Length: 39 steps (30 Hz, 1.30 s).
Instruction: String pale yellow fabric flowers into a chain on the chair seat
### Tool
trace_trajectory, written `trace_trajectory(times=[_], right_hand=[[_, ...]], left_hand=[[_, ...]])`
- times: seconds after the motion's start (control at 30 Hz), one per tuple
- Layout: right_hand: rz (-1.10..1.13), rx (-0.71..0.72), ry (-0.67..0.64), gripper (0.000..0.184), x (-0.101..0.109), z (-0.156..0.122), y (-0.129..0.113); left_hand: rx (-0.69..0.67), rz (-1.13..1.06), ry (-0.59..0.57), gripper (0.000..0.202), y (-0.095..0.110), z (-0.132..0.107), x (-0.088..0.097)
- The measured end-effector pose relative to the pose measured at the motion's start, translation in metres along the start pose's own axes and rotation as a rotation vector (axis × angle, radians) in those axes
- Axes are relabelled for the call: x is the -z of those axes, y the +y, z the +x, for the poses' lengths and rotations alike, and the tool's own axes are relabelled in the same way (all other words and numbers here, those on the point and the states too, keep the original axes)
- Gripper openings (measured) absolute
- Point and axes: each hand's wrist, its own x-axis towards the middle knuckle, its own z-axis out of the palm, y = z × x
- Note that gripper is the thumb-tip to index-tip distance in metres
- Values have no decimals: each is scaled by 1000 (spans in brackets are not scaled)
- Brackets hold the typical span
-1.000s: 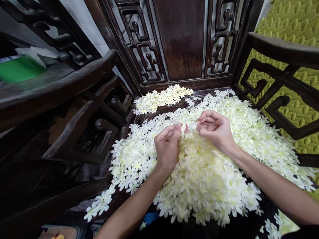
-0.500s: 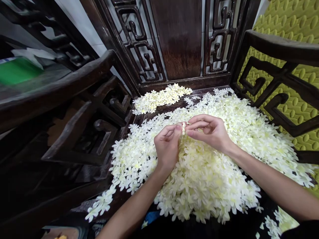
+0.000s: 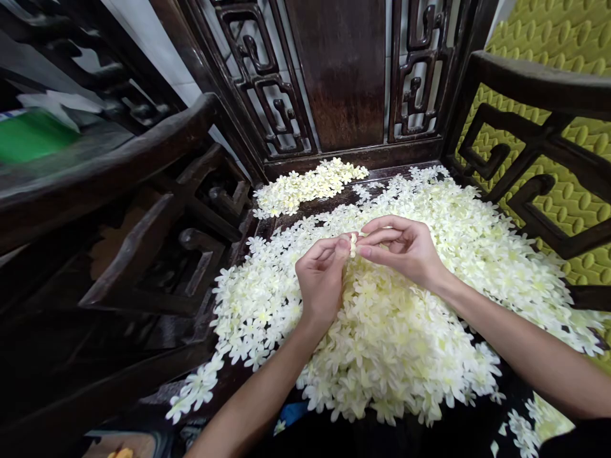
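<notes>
My left hand (image 3: 322,273) pinches a short, knobbly cream stack (image 3: 353,245) between thumb and fingers. It looks like several small flower pieces pressed together; its exact make is too small to tell. From the other side, the thumb and index fingertips of my right hand (image 3: 401,248) close on the same stack, with the other fingers curled above. Beneath both hands lies a large heap of loose white and pale-yellow artificial-looking flowers (image 3: 391,343), spread over the dark wooden seat (image 3: 238,375).
A smaller flower pile (image 3: 310,187) lies against the carved wooden backrest (image 3: 338,76). Dark wooden armrests (image 3: 157,143) flank the seat. At left is a green packet (image 3: 35,137), at right a yellow-green textured surface (image 3: 548,44). A tray (image 3: 124,445) shows at the bottom left.
Both hands keep nearly the same place and grip around the cream stack, with only a slight shift of the fingertips. The view has moved a little.
</notes>
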Motion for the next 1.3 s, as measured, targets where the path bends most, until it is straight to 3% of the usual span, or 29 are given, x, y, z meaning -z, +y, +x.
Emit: trace_trajectory(times=[1.3], right_hand=[[30,17,3,33,1,-1,0]], left_hand=[[-50,-27,-14,19,-8,2,5]])
